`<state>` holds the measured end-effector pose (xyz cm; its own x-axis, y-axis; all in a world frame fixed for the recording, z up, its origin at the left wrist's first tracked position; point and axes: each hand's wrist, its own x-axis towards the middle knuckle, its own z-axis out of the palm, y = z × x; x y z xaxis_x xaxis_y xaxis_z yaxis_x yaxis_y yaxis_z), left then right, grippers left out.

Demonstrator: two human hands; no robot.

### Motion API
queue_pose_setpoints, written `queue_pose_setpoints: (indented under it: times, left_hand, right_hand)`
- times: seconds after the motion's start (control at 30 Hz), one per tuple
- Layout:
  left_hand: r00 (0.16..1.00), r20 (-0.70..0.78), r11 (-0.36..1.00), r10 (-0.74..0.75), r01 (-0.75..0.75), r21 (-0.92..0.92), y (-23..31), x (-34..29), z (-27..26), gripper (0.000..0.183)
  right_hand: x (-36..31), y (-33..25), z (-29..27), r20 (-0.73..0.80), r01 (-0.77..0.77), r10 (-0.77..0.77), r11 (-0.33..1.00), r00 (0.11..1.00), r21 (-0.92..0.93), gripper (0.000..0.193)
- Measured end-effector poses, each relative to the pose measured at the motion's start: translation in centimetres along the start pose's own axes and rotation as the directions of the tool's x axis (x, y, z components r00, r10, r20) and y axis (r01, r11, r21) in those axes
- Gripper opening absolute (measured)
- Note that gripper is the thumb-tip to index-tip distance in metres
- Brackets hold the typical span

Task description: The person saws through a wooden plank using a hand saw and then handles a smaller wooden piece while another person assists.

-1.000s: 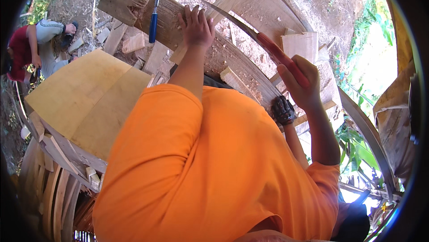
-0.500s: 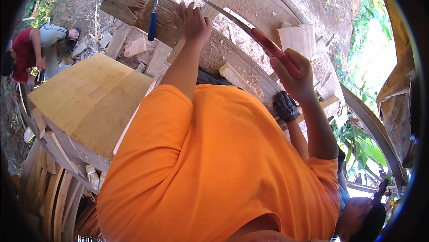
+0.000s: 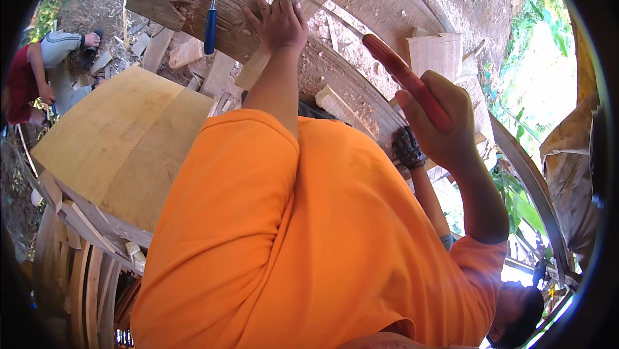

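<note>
My right hand is wrapped round the red handle of a saw. Its thin, slightly curved blade reaches away to the upper left, toward the wood near my left hand. My left hand lies on a long, weathered wooden beam, fingers forward and somewhat apart. Left of that hand, a blue-handled chisel rests across the beam. A pale wood strip shows beneath my left wrist. Closer to my body, a co-worker's dark-gloved hand rests on the beam; whether it grips anything is hidden.
A pale plywood-topped box stands at my left, above stacked boards. Loose wood blocks and shavings lie about. A wooden block stands beyond my right hand. One person crouches far left; another is at lower right.
My right hand and the saw have shifted slightly right and toward me. My left hand stays on the beam. The whole view has shifted a little.
</note>
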<state>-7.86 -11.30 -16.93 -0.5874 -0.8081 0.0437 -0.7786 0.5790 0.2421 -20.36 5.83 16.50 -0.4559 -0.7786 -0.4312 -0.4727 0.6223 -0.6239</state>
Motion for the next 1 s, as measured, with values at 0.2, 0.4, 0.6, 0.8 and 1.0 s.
queue_pose_setpoints:
  times: [0.2,0.4,0.6,0.8,1.0]
  left_hand:
    - [1.000,-0.021,0.999,0.003,-0.004,-0.039,0.1,0.1,-0.1,0.037]
    - [0.997,-0.074,0.999,0.012,-0.009,0.042,0.0,0.2,0.4,0.037]
    - [0.994,-0.105,1.000,0.024,-0.024,-0.002,0.0,0.2,0.8,0.035]
    - [0.997,-0.076,1.000,0.007,-0.008,-0.006,-0.1,0.1,0.8,0.035]
    - [1.000,-0.028,1.000,0.002,-0.002,0.002,0.2,0.1,0.2,0.038]
  right_hand:
    - [0.0,-0.1,0.4,0.042,-0.036,0.035,0.999,0.999,0.013,0.031]
    - [-0.3,1.7,-0.3,-0.072,-0.028,0.024,0.998,0.997,-0.048,0.029]
    - [4.0,4.7,2.9,-0.113,0.109,-0.096,0.987,0.989,0.118,0.036]
    - [7.9,9.5,7.5,-0.096,0.167,-0.149,0.963,0.984,0.211,0.029]
    - [9.2,12.8,10.8,-0.122,0.141,-0.109,0.944,0.987,0.298,0.028]
